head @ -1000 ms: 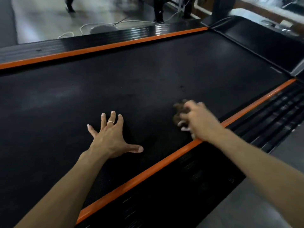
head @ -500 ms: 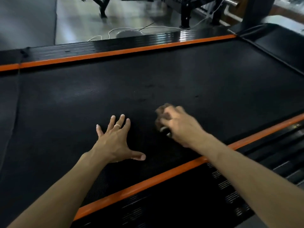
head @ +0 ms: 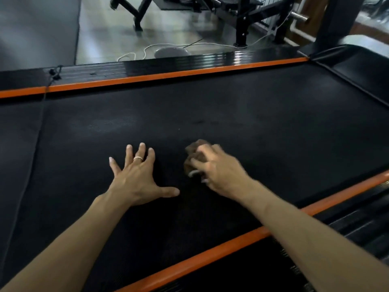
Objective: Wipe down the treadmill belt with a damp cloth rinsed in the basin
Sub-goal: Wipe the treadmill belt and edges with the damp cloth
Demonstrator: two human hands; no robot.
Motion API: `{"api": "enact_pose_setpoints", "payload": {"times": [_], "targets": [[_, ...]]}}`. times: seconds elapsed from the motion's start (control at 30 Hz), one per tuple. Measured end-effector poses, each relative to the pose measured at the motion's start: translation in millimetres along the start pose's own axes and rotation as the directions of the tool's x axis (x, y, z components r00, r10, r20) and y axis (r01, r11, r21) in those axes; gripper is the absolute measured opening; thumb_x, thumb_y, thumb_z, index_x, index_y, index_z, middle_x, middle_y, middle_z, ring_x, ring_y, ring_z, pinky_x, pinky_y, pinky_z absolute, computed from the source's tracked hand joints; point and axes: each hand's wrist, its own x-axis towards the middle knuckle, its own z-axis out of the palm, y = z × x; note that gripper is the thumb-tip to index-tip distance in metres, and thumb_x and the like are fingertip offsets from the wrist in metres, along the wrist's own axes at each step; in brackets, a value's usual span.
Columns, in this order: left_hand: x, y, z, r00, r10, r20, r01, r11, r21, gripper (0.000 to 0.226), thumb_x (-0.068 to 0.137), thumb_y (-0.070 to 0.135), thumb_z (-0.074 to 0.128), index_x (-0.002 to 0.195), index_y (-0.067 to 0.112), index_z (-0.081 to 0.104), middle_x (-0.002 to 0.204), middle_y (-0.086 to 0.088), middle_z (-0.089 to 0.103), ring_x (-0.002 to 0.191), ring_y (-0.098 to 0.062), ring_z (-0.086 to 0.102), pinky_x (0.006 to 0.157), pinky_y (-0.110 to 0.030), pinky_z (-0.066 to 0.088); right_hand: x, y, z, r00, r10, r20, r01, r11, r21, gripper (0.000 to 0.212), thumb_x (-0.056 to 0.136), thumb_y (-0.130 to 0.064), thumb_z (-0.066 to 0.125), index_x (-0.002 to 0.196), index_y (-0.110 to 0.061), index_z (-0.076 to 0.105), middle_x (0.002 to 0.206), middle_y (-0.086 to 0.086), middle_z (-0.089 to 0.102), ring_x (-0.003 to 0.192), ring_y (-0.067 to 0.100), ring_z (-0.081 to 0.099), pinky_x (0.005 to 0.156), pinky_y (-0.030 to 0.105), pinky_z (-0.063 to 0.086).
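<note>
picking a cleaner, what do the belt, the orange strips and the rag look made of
Wide black treadmill belt: seemingly rubber, matte, finely textured weave. Narrow orange edge strip: smooth painted metal or plastic, faint sheen; which, unclear. Crumpled brown cloth gripped by the right hand: soft fabric, bunched; too blurred for weave.

Gym: treadmill belt (head: 231, 106), weight bench (head: 242, 15)

Beyond the fingertips, a pale grey glossy floor (head: 109, 39) reflects soft light. On it, ahead of the hands, lies a round grey disc-shaped object (head: 171, 52) with a thin white cable (head: 134, 54) looping beside it. Farther off stands a black metal gym frame (head: 242, 22) with angled legs. Far left of the hands spreads a dark grey mat (head: 37, 30), blurred.
</note>
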Motion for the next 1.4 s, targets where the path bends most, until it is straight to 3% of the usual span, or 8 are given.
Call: {"api": "enact_pose_setpoints", "payload": {"times": [0.2, 0.4, 0.5, 0.73, 0.93, 1.1, 1.3, 1.4], "targets": [[10, -24, 1, 0.999, -0.046, 0.020, 0.047, 0.998, -0.035, 0.141, 0.051, 0.092, 0.055, 0.155, 0.017, -0.004, 0.162, -0.005, -0.016, 0.147, -0.031, -0.020, 0.113, -0.068, -0.005, 6, 88, -6, 0.814, 0.580, 0.025, -0.574, 0.810, -0.116, 0.042, 0.086, -0.029, 0.065, 0.123, -0.011, 0.055, 0.130, 0.016, 0.036, 0.116, 0.037, 0.041, 0.088, 0.046, 0.048], [11, -25, 3, 0.999, -0.051, 0.013, 0.051, 0.998, -0.021, 0.138, 0.053, 0.090, 0.058, 0.155, 0.019, -0.003, 0.163, -0.003, -0.014, 0.148, -0.029, -0.017, 0.114, -0.066, -0.002, 68, -52, 14, 0.991, 0.129, -0.045, -0.127, 0.991, 0.045, 0.048, 0.083, -0.030, 0.069, 0.125, -0.012, 0.054, 0.133, 0.012, 0.038, 0.118, 0.031, 0.041, 0.085, 0.043, 0.050], [7, -25, 3, 0.999, -0.043, 0.000, 0.043, 0.999, -0.013, 0.137, 0.055, 0.091, 0.055, 0.156, 0.018, -0.003, 0.163, -0.002, -0.013, 0.148, -0.028, -0.018, 0.115, -0.064, -0.001, 58, -34, 4, 0.998, -0.052, 0.019, 0.053, 0.998, -0.019, 0.062, 0.083, -0.033, 0.067, 0.137, -0.014, 0.044, 0.142, 0.010, 0.028, 0.123, 0.030, 0.033, 0.082, 0.042, 0.051], [7, -21, 3, 0.999, -0.046, 0.025, 0.047, 0.999, -0.024, 0.139, 0.056, 0.090, 0.055, 0.155, 0.015, -0.007, 0.162, -0.004, -0.018, 0.146, -0.030, -0.024, 0.114, -0.066, -0.005, 54, 124, -7, 0.823, 0.566, 0.051, -0.557, 0.821, -0.124, 0.047, 0.080, -0.024, 0.072, 0.123, -0.015, 0.059, 0.125, 0.017, 0.037, 0.110, 0.042, 0.045, 0.095, 0.046, 0.047], [8, -25, 3, 0.998, -0.058, 0.019, 0.059, 0.997, -0.039, 0.139, 0.055, 0.089, 0.057, 0.155, 0.016, -0.007, 0.162, -0.003, -0.017, 0.146, -0.028, -0.024, 0.114, -0.065, -0.006, 137, 7, 18, 0.985, 0.166, -0.043, -0.159, 0.978, 0.132, 0.045, 0.069, -0.018, 0.079, 0.112, -0.019, 0.067, 0.123, 0.015, 0.046, 0.110, 0.034, 0.048, 0.091, 0.036, 0.048], [5, -23, 2, 0.999, -0.053, 0.000, 0.053, 0.998, -0.043, 0.138, 0.056, 0.089, 0.057, 0.155, 0.016, -0.006, 0.163, -0.003, -0.016, 0.146, -0.027, -0.024, 0.114, -0.064, -0.006, 67, -3, 13, 0.967, -0.252, 0.026, 0.245, 0.956, 0.164, 0.061, 0.071, -0.013, 0.076, 0.128, -0.025, 0.058, 0.135, 0.003, 0.044, 0.111, 0.027, 0.042, 0.073, 0.036, 0.048], [7, -21, 1, 0.999, -0.049, 0.022, 0.050, 0.996, -0.067, 0.140, 0.055, 0.089, 0.058, 0.155, 0.015, -0.007, 0.162, -0.004, -0.017, 0.145, -0.028, -0.026, 0.113, -0.065, -0.010, 123, 55, 5, 0.976, 0.216, -0.008, -0.216, 0.976, -0.034, 0.043, 0.078, -0.019, 0.073, 0.119, -0.016, 0.059, 0.134, 0.011, 0.038, 0.114, 0.033, 0.039, 0.086, 0.042, 0.049], [7, -21, 1, 0.998, -0.056, 0.021, 0.057, 0.997, -0.059, 0.141, 0.055, 0.088, 0.060, 0.155, 0.014, -0.007, 0.162, -0.004, -0.016, 0.146, -0.028, -0.025, 0.113, -0.066, -0.008, 158, -6, 20, 0.990, 0.126, -0.062, -0.117, 0.984, 0.134, 0.035, 0.076, -0.017, 0.069, 0.110, -0.017, 0.065, 0.127, 0.009, 0.041, 0.113, 0.034, 0.041, 0.091, 0.044, 0.048]]}}
